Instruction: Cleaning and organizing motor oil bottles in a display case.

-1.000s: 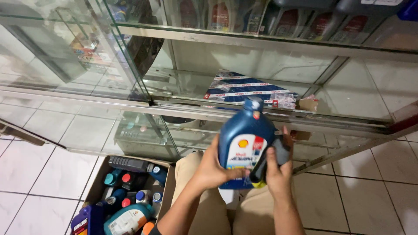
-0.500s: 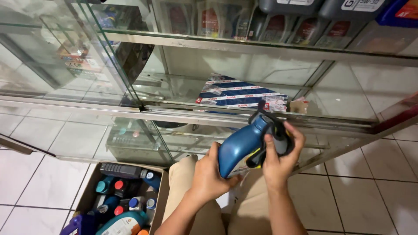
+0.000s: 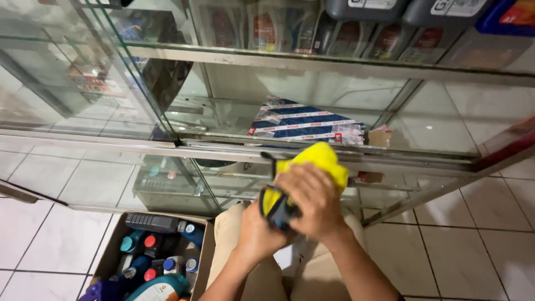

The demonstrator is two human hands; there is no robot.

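The right hand point(image 3: 315, 198) presses a yellow cleaning cloth point(image 3: 317, 161) over a dark blue plastic bottle point(image 3: 280, 212), fingers clenched on it. The left hand point(image 3: 256, 234), at 7 o'clock, grips the bottle underneath, steadying it above the lap. A cardboard box of bottles point(image 3: 153, 256) sits at 8 o'clock.

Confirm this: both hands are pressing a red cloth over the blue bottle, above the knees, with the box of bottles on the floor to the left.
Not quite: the cloth is yellow, not red, as the head view shows. Otherwise right: left hand and right hand press it over the blue bottle; the box of bottles sits left.
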